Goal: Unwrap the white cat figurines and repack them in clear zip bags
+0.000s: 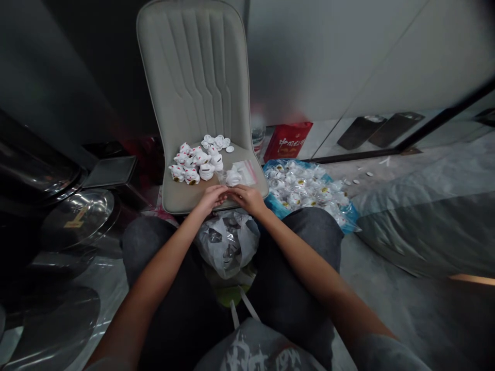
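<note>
My left hand (212,197) and my right hand (247,198) meet at the front edge of a beige chair seat (181,197), fingers curled together around something too small to make out. Just beyond them on the seat lie small clear plastic bags (242,172) with a white figurine inside. A cluster of white lucky-cat figurines (193,165) stands at the seat's left, with several white round discs (216,141) behind them.
A clear plastic bag of dark pieces (228,242) sits between my knees. To the right on the floor, a blue bag (309,190) holds many wrapped white figurines. A red carton (288,140) and a bottle stand behind it. Metal lids lie at left.
</note>
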Demonstrator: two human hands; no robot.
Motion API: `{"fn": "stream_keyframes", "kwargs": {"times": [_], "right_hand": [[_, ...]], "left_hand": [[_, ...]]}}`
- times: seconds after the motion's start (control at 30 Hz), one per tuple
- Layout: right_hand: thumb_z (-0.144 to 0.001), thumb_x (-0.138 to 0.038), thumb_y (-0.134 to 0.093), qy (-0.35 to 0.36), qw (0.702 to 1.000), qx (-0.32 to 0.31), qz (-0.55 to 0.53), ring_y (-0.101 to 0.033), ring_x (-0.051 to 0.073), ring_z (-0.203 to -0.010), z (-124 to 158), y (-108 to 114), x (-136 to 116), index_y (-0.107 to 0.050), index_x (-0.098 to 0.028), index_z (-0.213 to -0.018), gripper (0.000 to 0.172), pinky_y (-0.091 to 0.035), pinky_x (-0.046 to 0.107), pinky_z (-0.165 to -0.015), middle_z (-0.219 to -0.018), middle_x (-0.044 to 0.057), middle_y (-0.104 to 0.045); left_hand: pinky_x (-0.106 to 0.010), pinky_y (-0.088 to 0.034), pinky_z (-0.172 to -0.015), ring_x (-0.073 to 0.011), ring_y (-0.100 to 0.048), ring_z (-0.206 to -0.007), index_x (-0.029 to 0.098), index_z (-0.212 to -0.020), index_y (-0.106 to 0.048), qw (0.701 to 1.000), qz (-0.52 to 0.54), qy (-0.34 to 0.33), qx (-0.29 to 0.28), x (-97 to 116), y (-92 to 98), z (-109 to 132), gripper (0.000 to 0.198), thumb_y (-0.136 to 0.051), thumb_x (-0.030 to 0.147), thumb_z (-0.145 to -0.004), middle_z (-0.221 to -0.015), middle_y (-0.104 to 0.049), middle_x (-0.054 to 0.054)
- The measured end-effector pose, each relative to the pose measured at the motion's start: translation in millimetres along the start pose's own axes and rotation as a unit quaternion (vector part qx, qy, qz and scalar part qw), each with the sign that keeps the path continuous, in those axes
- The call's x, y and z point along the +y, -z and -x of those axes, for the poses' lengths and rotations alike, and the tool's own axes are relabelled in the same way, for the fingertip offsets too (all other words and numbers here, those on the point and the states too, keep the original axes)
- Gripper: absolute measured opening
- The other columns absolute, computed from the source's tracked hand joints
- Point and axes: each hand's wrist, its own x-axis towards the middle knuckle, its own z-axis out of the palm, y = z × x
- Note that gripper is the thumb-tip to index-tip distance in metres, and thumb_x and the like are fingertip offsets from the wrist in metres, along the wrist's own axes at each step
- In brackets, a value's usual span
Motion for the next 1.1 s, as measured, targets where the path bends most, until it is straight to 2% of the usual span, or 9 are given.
{"fn": "stream_keyframes", "kwargs": {"times": [0.17, 0.3, 0.57, 0.77, 0.9, 0.97, 1.03, 1.1], "right_hand": [[-0.1, -0.025, -0.05, -0.007, 1.0, -0.014, -0.016, -0.068, 0.019, -0.092, -3, 3, -1, -0.07, -0.019, -0.115, 0.026, -0.051, 0.028, -0.079, -0.104, 0.01, -0.071], [-0.099, -0.026, -0.054, -0.015, 1.0, -0.011, -0.02, -0.067, 0.017, -0.086, -5, 6, -2, -0.071, -0.019, -0.108, 0.021, -0.048, 0.026, -0.075, -0.099, 0.009, -0.071], [-0.096, -0.026, -0.058, -0.025, 0.999, -0.03, -0.034, -0.062, 0.015, -0.077, -6, 13, -2, -0.07, -0.017, -0.096, 0.015, -0.044, 0.024, -0.07, -0.093, 0.008, -0.068], [-0.097, -0.026, -0.058, -0.023, 0.998, -0.029, -0.043, -0.063, 0.016, -0.079, -6, 16, 3, -0.071, -0.017, -0.095, 0.017, -0.046, 0.025, -0.072, -0.093, 0.008, -0.07], [-0.095, -0.032, -0.06, -0.046, 0.993, -0.019, -0.103, -0.063, 0.015, -0.074, -4, 19, 7, -0.072, -0.016, -0.091, 0.021, -0.047, 0.026, -0.069, -0.087, 0.008, -0.07], [-0.093, -0.04, -0.062, -0.075, 0.986, 0.006, -0.152, -0.063, 0.016, -0.073, -4, 23, 7, -0.072, -0.016, -0.085, 0.027, -0.048, 0.026, -0.066, -0.083, 0.007, -0.071], [-0.088, -0.048, -0.067, -0.122, 0.966, 0.052, -0.221, -0.064, 0.016, -0.074, -5, 30, 8, -0.07, -0.017, -0.079, 0.032, -0.05, 0.026, -0.065, -0.081, 0.005, -0.071], [-0.081, -0.054, -0.071, -0.179, 0.921, 0.115, -0.327, -0.066, 0.016, -0.077, -6, 42, 11, -0.066, -0.02, -0.078, 0.035, -0.052, 0.026, -0.067, -0.082, 0.003, -0.072]], "left_hand": [[-0.015, -0.04, -0.05, -0.0055, -0.057, -0.051, 0.016, -0.081, -0.065, 1.0, -0.003, -0.013, 0.005, -1, 0.2, 0, 0.022, -0.082, 0.024, -0.069, -0.062, -0.063, 0.003], [-0.015, -0.04, -0.05, -0.0051, -0.056, -0.051, 0.016, -0.081, -0.065, 1.0, -0.01, -0.019, -0.002, -1, 0.4, 0, 0.025, -0.084, 0.026, -0.067, -0.064, -0.064, 0.003], [-0.015, -0.039, -0.05, -0.0054, -0.055, -0.051, 0.015, -0.077, -0.067, 0.999, -0.037, -0.018, 0.007, -1, -3.0, 2, 0.017, -0.081, 0.02, -0.068, -0.061, -0.064, 0.003], [-0.015, -0.037, -0.047, -0.0044, -0.052, -0.05, 0.015, -0.076, -0.067, 0.999, -0.043, -0.02, 0.001, 2, -3.3, 3, 0.019, -0.081, 0.019, -0.064, -0.062, -0.065, 0.003], [-0.015, -0.036, -0.047, -0.0045, -0.05, -0.049, 0.015, -0.074, -0.067, 0.998, -0.058, -0.029, -0.013, 0, -2.5, 0, 0.018, -0.08, 0.02, -0.063, -0.062, -0.066, 0.001], [-0.016, -0.035, -0.046, -0.0042, -0.048, -0.048, 0.014, -0.073, -0.066, 0.997, -0.064, -0.037, -0.003, 0, 0.6, -3, 0.017, -0.079, 0.021, -0.063, -0.063, -0.066, 0.001], [-0.016, -0.035, -0.046, -0.004, -0.047, -0.047, 0.015, -0.074, -0.064, 0.996, -0.072, -0.049, 0.029, 2, 6.6, -6, 0.016, -0.076, 0.021, -0.065, -0.063, -0.065, 0.002], [-0.017, -0.036, -0.047, -0.0045, -0.047, -0.046, 0.015, -0.077, -0.063, 0.992, -0.086, -0.073, 0.065, 5, 14.8, -10, 0.016, -0.073, 0.021, -0.066, -0.064, -0.065, 0.002]]}}
